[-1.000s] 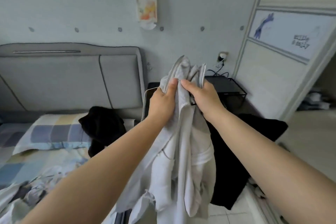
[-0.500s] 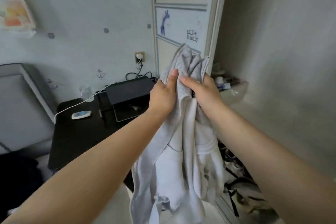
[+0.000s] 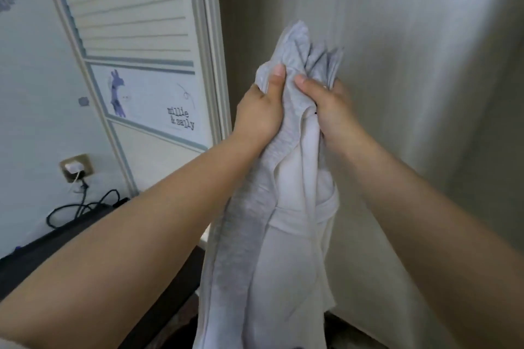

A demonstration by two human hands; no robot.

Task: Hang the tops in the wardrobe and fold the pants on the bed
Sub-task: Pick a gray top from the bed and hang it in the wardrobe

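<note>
While both hands grip it near its top, the bunched grey and white cotton top (image 3: 286, 235) hangs in the air in front of the pale inner wall of the wardrobe (image 3: 411, 93).

The left hand (image 3: 259, 115) is closed around the grey part of the fabric, with the thumb pressed upward on it, and the right hand (image 3: 330, 109) is closed around the folds just beside it, so the two hands are almost touching. The rest of the top falls down between the two forearms. To the left stands the white slatted wardrobe door (image 3: 136, 37) with a small purple animal picture, and lower left there is a dark desk (image 3: 56, 244) with black cables (image 3: 82, 207) under a wall socket (image 3: 76, 168).
</note>
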